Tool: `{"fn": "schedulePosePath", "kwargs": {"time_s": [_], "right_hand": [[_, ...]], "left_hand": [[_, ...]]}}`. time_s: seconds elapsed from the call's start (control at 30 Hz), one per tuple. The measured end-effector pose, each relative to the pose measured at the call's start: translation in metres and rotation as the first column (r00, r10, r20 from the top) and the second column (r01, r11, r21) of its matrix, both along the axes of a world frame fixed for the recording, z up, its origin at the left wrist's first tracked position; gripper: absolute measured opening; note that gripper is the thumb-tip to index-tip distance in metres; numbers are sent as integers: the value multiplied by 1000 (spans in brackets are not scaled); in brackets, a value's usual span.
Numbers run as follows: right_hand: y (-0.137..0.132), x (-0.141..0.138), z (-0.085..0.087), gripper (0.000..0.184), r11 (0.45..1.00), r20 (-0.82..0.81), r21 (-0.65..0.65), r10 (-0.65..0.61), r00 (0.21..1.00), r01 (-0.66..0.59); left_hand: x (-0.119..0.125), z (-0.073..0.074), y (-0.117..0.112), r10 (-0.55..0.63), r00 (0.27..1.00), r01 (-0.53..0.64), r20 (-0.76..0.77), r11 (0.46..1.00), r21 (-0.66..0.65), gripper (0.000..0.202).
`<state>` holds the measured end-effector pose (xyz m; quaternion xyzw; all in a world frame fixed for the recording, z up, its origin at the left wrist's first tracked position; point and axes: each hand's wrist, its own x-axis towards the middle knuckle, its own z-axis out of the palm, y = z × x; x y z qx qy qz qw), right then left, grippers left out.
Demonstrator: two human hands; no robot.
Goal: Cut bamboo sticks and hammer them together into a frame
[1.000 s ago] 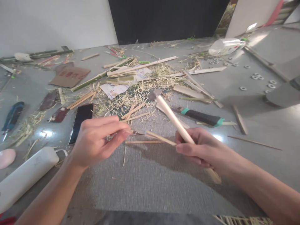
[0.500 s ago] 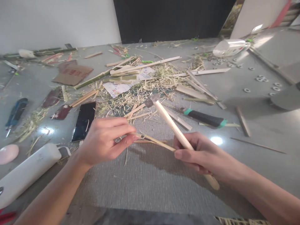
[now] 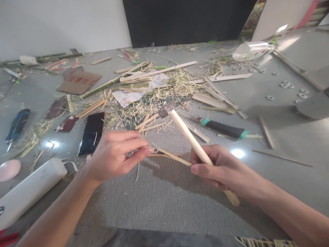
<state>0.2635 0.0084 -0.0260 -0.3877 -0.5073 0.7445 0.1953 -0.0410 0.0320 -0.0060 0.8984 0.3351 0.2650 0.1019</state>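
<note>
My left hand (image 3: 115,156) is closed in a pinch on a small nail (image 3: 155,150), whose tip touches the end of a thin bamboo stick (image 3: 172,156). My right hand (image 3: 221,168) grips a small hammer by its pale wooden handle (image 3: 191,139) and also pinches the near end of that bamboo stick. The hammer's metal head (image 3: 164,110) points up and away from me, above the grey woven mat (image 3: 159,202). A second bamboo stick (image 3: 164,155) lies flat on the mat under the hands.
Bamboo strips and shavings (image 3: 159,89) litter the table behind. A black phone (image 3: 92,133), a black-and-green handled knife (image 3: 222,128), a white bottle (image 3: 28,190), a blue tool (image 3: 16,125), cardboard (image 3: 78,82), washers (image 3: 285,85) and a clear bottle (image 3: 250,50) lie around.
My left hand brought the nail rightward until its tip met the bamboo stick's end. The hammer head tilted slightly; the right hand stayed about in place.
</note>
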Motion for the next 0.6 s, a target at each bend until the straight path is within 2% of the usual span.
{"fn": "schedulePosePath", "kwargs": {"time_s": [0.3, 0.43, 0.5, 0.6], "right_hand": [[1, 0, 2, 24, 1000, 26, 26, 8, 1000, -8], [1, 0, 5, 28, 999, 53, 38, -3, 999, 1], [1, 1, 7, 32, 998, 81, 51, -26, 996, 22], [1, 4, 8, 35, 999, 95, 39, -22, 995, 18]], "left_hand": [[2, 0, 0, 49, 994, -40, -96, 995, 88, 16], [4, -2, 0, 22, 982, 2, -187, 992, 127, 19], [3, -3, 0, 22, 988, -5, -155, 994, 110, 17], [0, -5, 1, 94, 993, -89, -65, 993, 82, 11]]}}
